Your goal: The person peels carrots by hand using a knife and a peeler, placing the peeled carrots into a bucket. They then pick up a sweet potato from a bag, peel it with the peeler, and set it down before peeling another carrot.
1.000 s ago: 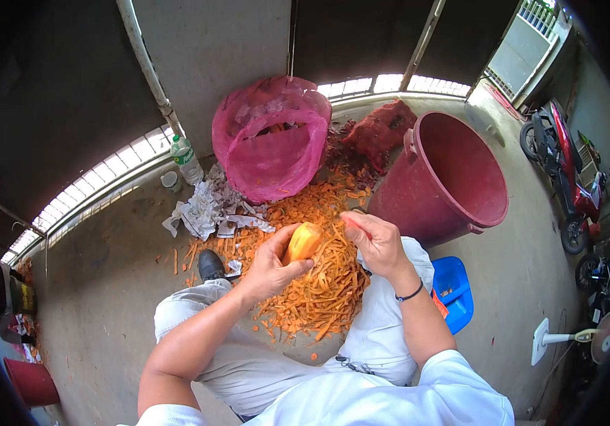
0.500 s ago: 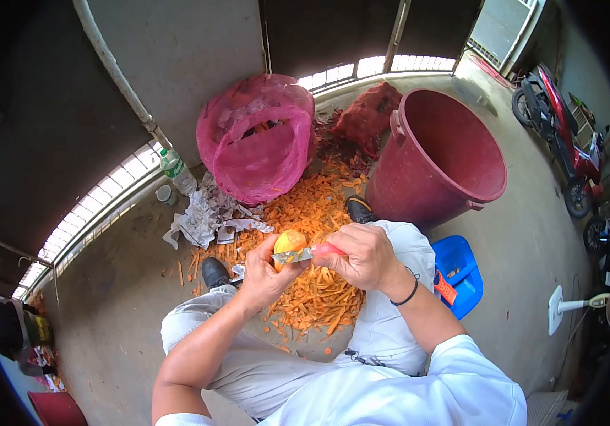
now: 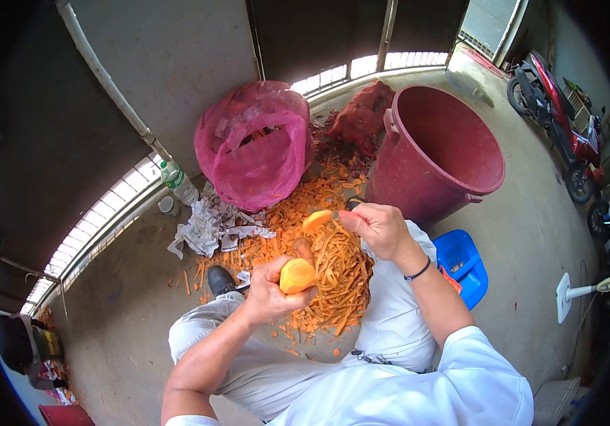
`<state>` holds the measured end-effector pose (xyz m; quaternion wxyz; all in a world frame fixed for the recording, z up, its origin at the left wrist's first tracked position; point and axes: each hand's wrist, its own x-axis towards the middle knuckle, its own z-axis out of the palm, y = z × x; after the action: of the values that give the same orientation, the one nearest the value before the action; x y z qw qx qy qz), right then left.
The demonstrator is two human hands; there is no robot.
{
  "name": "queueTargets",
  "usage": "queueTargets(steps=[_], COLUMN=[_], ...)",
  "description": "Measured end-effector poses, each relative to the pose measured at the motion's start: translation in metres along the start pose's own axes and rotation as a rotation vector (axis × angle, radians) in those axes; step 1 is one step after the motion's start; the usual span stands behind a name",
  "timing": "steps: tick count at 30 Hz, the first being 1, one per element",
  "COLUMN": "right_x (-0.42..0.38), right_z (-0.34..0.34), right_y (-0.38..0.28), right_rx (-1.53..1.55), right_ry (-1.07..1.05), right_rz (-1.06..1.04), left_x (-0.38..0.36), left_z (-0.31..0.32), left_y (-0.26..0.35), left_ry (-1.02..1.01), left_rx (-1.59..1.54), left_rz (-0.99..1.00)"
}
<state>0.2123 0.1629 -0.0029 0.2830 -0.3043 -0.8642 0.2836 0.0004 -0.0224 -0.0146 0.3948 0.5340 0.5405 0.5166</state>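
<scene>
In my left hand (image 3: 276, 287) is a thick carrot (image 3: 296, 275), its bright orange end turned up towards me and the fingers wrapped around it. My right hand (image 3: 382, 228) grips a knife by its red handle (image 3: 352, 221), most of which is hidden by the fingers. A cut piece of carrot (image 3: 317, 221) shows at the blade, which it largely covers. Both hands are above a heap of orange peelings (image 3: 337, 284) on the floor between my legs.
A pink mesh bag (image 3: 248, 192) and a large maroon bin (image 3: 418, 167) stand ahead, with a red sack (image 3: 362, 117) between them. Crumpled paper (image 3: 209, 224) and a plastic bottle (image 3: 178, 182) are on the left. A blue tray (image 3: 472, 263) lies by my right leg.
The knife has come away from the carrot, up and to the right, with a cut piece at its blade. My left hand has lowered slightly with the carrot.
</scene>
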Motion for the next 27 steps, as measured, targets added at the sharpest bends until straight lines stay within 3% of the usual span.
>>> queueTargets(steps=[2,7,9,11,12,13,15,16,17,20,22,27], right_x=[0.003,-0.002,-0.006,-0.008,-0.006,-0.005,-0.006,-0.007,-0.007,-0.009,-0.013,-0.015], right_z=[-0.001,0.017,0.023,0.031,0.030,0.026,0.015,0.015,0.014,0.019,0.037,0.049], right_y=[0.000,-0.008,-0.012,-0.006,-0.004,-0.002,-0.003,-0.005,-0.006,-0.011,-0.015,-0.015], right_rx=[0.022,0.176,0.138,0.363,0.619,0.619,1.111,1.233,1.233,1.043,1.010,1.061], right_ry=[0.009,-0.096,-0.126,-0.149,-0.126,-0.125,-0.164,-0.148,-0.150,-0.216,-0.294,-0.411], right_rz=[0.014,0.307,0.296,0.364,0.372,0.375,0.631,0.653,0.654,0.567,0.357,0.379], left_x=[0.002,0.008,0.008,0.010,0.011,0.013,0.015,0.016,0.016,0.016,0.018,0.018], left_z=[-0.001,-0.007,-0.006,-0.001,-0.001,-0.001,0.001,0.001,0.001,0.002,0.004,0.009], left_y=[-0.003,-0.005,-0.007,-0.013,-0.016,-0.020,-0.019,-0.013,-0.010,-0.013,-0.015,-0.018], left_ry=[0.014,0.031,0.025,0.147,0.147,0.139,0.127,0.115,0.105,0.105,0.079,-0.003], left_rx=[-0.027,-0.281,-0.292,-0.401,-0.400,-0.326,-0.256,-0.088,0.081,0.165,0.103,-0.012], left_rz=[-0.049,-0.123,-0.148,-0.077,-0.077,-0.137,-0.198,-0.261,-0.323,-0.302,-0.313,-0.391])
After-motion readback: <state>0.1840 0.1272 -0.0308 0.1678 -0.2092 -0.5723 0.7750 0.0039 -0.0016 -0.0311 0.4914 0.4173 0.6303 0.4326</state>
